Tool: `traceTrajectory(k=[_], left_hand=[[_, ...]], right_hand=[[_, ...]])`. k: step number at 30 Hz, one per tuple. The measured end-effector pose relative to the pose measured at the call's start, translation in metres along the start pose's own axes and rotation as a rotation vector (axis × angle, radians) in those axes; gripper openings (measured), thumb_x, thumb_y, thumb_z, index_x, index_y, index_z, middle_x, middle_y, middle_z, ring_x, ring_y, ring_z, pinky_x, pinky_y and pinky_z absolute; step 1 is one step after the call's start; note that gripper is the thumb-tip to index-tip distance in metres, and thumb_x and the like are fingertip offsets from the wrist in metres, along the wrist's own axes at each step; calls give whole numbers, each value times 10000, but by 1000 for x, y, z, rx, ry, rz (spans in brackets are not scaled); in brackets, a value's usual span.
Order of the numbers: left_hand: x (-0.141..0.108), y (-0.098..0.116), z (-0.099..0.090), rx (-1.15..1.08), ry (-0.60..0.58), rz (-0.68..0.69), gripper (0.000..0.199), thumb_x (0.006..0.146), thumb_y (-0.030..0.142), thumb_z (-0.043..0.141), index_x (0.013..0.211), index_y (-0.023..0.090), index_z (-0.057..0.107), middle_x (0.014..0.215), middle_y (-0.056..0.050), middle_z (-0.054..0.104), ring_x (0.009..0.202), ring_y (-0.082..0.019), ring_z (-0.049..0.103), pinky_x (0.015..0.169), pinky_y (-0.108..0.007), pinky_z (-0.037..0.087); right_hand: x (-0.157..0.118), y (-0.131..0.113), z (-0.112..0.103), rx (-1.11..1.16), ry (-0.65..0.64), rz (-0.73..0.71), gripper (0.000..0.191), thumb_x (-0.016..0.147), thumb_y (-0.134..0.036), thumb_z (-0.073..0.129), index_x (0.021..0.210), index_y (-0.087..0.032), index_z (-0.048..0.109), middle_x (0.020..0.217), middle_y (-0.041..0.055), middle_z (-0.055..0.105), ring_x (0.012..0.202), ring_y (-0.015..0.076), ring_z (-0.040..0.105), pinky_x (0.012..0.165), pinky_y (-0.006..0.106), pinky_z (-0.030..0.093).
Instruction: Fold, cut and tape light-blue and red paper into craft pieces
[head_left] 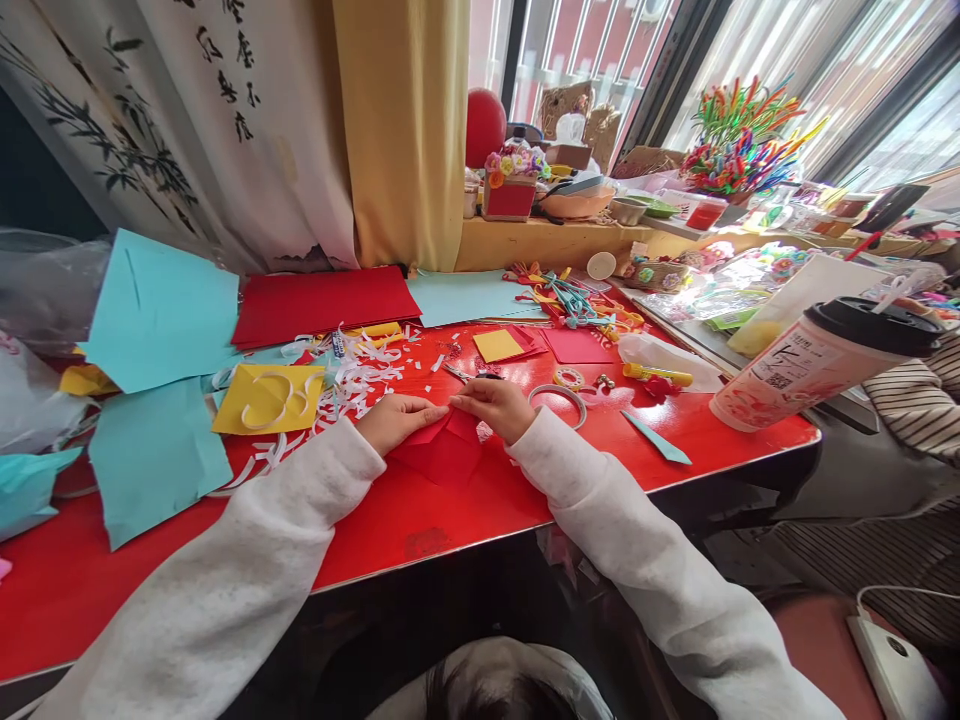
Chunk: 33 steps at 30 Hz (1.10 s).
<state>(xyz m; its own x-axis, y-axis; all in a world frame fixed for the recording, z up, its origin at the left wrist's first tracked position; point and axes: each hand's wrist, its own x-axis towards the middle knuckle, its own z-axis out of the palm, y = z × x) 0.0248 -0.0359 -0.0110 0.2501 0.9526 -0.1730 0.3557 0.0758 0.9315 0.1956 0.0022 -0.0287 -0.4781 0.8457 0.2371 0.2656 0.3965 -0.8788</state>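
Both my hands meet over a folded red paper near the middle of the red table. My left hand pinches the paper's upper left edge between thumb and fingers. Close beside it, my right hand is closed on the top of the same paper, its fingertips nearly touching the left ones. Scissors lie just beyond the hands, partly hidden. Behind them are a yellow paper square and a flat red paper. A roll of tape lies right of my right hand.
Light blue sheets, a yellow sheet and white paper strips cover the left side. A red stack lies at the back. At right are a yellow glue stick, a tilted cup and another person's striped sleeve.
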Motion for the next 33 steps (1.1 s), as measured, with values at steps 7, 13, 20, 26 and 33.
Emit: traceTrajectory(k=[7,13,20,26,33], left_hand=[[0,-2,2,37,95,43,366,580,489,569,691,143,607,598,4,572,524,-101,491,471,-203,353],[-4,5,7,11,90,79,388,609,501,532,729,140,610,627,-3,574,547,-108,495,483,-210,356],[-5,6,13,-47,16,41,331,534,456,614,614,145,536,505,39,484,447,-76,427,420,-201,317],[-3,4,15,13,44,67,334,542,432,618,526,144,450,463,63,386,416,-48,357,386,-178,270],[-3,2,14,38,92,24,339,542,461,604,584,138,509,498,35,477,446,-79,425,411,-200,314]], right_hand=[[1,-7,-1,173,33,73,326,648,-458,527,679,-133,534,557,-11,489,499,76,453,470,197,384],[-2,-9,-2,80,90,6,325,678,-454,500,608,-136,492,513,-20,461,476,71,440,460,195,370],[-3,-12,0,73,58,21,346,662,-484,503,588,-147,482,479,-21,456,444,74,435,438,200,359],[-2,-7,2,-21,75,-29,314,711,-455,456,631,-152,477,517,-19,451,469,71,429,457,198,355],[-1,-7,0,61,104,55,325,719,-466,437,666,-148,482,545,-2,495,487,88,494,477,213,403]])
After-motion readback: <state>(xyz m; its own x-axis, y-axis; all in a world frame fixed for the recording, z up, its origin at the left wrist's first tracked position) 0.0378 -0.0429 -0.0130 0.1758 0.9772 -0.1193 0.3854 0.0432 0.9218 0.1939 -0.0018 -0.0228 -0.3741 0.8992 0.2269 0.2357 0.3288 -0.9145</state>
